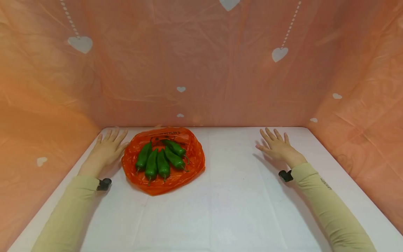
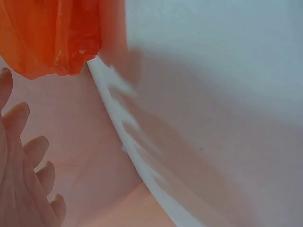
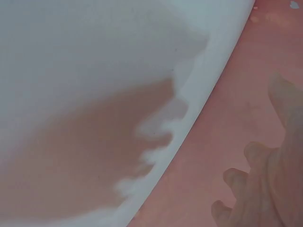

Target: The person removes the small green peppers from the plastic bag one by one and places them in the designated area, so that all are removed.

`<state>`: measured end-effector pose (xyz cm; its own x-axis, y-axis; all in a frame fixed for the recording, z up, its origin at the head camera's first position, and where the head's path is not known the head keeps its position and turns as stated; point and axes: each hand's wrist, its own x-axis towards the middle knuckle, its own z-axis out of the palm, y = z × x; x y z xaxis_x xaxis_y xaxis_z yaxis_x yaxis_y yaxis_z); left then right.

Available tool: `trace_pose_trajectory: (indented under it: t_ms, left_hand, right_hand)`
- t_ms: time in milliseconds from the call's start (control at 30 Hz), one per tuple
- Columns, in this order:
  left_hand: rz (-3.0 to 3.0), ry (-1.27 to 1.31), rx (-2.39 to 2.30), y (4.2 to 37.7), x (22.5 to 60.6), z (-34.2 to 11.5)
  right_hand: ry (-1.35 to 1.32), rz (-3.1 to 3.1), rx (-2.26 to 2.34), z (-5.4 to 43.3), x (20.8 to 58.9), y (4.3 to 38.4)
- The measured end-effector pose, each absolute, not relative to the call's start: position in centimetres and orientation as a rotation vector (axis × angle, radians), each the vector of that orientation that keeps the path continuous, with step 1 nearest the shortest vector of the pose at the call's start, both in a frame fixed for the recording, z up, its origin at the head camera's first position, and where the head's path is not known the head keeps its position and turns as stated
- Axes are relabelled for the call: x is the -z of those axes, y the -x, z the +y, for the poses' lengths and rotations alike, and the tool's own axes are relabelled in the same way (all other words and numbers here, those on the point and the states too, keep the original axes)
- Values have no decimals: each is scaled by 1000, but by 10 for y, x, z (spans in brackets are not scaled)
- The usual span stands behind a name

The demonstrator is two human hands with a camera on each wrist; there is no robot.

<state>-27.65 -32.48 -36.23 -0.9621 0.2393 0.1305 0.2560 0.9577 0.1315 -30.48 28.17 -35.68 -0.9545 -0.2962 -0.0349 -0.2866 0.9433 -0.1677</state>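
Observation:
Several glossy green peppers (image 1: 151, 165) lie fanned out on a crumpled orange-red plastic bag (image 1: 154, 190), left of the table's middle in the head view. Just left of the bag is my left hand (image 1: 106, 151), its fingers spread and its thumb close to the bag's edge; whether they touch cannot be told. The left wrist view shows part of the bag (image 2: 49, 38) beyond the fingertips. On the right side, my right hand (image 1: 279, 148) hovers with fingers spread, holding nothing, and casts a shadow on the table.
A white cloth covers the table (image 1: 233, 210). Orange sheeting (image 1: 204, 63) with white hearts hangs behind the table and along both sides. Each wrist carries a small black camera, one at the left cuff (image 1: 104, 184) and one at the right (image 1: 285, 175).

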Motion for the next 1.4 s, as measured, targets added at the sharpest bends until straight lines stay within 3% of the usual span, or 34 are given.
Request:
trace_pose_trajectory:
  t_ms: [367, 633, 1033, 1400]
  left_hand:
    - [-2983, 403, 287, 278, 352, -325]
    - [-2853, 549, 403, 278, 339, -326]
    - [-2781, 640, 848, 271, 327, -324]
    - [-2904, 490, 1408, 260, 321, -326]
  right_hand:
    - [539, 3040, 255, 280, 350, 311]
    - [689, 2899, 622, 276, 340, 313]
    - [628, 2683, 1136, 261, 329, 310]
    - [636, 2420, 1505, 242, 325, 306]
